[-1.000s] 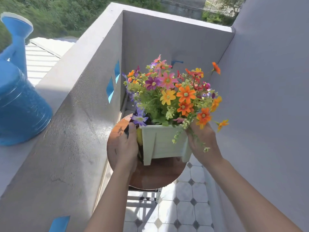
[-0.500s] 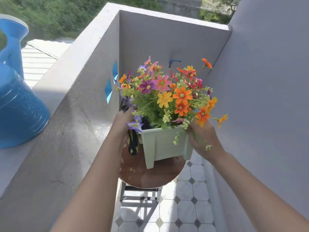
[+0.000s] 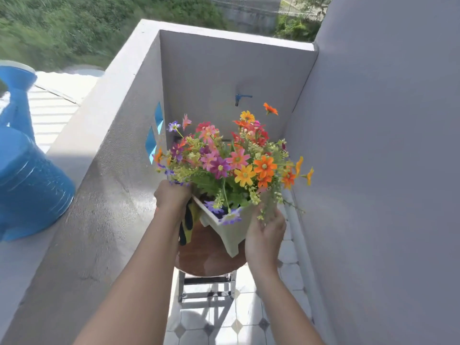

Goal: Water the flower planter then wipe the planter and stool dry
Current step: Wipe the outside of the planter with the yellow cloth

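A white square planter (image 3: pixel 232 230) full of colourful flowers (image 3: pixel 231 160) is tilted with one corner toward me, over the round brown stool (image 3: pixel 206 257). My left hand (image 3: pixel 171 197) is at the planter's upper left rim, closed on a yellow-and-black cloth (image 3: pixel 189 222) that hangs down against the planter's left side. My right hand (image 3: pixel 263 232) grips the planter's right side under the drooping stems. Whether the planter's feet touch the stool top I cannot tell.
A blue watering can (image 3: pixel 27 180) stands on the wide grey parapet (image 3: pixel 99 195) at the left. A blue tap (image 3: pixel 242 97) sticks out of the back wall. A grey wall (image 3: pixel 385 170) closes the right side. Tiled floor (image 3: pixel 216 319) lies below the stool's metal legs.
The planter has turned and tipped, so a corner now faces me. My left hand with the cloth has risen from the lower left side to the rim. My right hand stays on the right side.
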